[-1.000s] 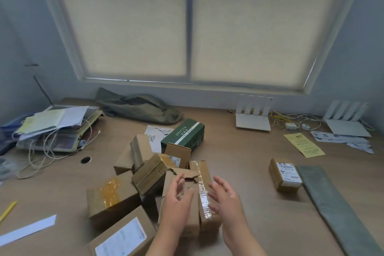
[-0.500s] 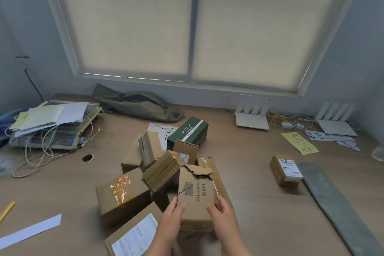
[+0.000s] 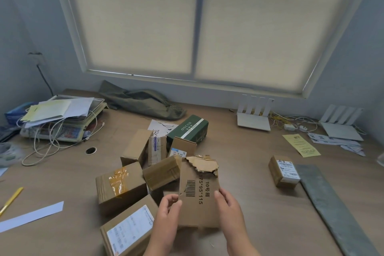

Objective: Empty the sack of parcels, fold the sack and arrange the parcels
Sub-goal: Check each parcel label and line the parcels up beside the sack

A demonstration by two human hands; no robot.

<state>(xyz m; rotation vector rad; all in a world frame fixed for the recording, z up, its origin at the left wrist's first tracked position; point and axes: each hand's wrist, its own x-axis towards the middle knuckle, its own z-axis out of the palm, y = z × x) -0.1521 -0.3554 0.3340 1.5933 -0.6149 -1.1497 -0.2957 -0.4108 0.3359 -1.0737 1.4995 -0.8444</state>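
Observation:
A torn cardboard parcel [image 3: 199, 197] with a printed barcode is held upright above the wooden table [image 3: 249, 172]. My left hand [image 3: 166, 216] grips its left edge and my right hand [image 3: 230, 212] grips its right edge. Behind and left of it lies a heap of several brown parcels [image 3: 122, 185], with a green box [image 3: 188, 129] at the back. One small labelled parcel [image 3: 284, 171] sits apart on the right, next to a folded grey sack [image 3: 332, 208]. A crumpled olive sack [image 3: 141, 101] lies under the window.
A scale with papers and white cables [image 3: 60, 118] fills the back left corner. Two white routers [image 3: 254, 116] [image 3: 340, 124], wires and a yellow slip [image 3: 301, 144] sit at the back right. A white paper strip [image 3: 31, 216] and a yellow pen [image 3: 10, 199] lie front left.
Both hands took hold of the torn parcel from the heap and lifted it upright toward me. The other parcels have stayed put.

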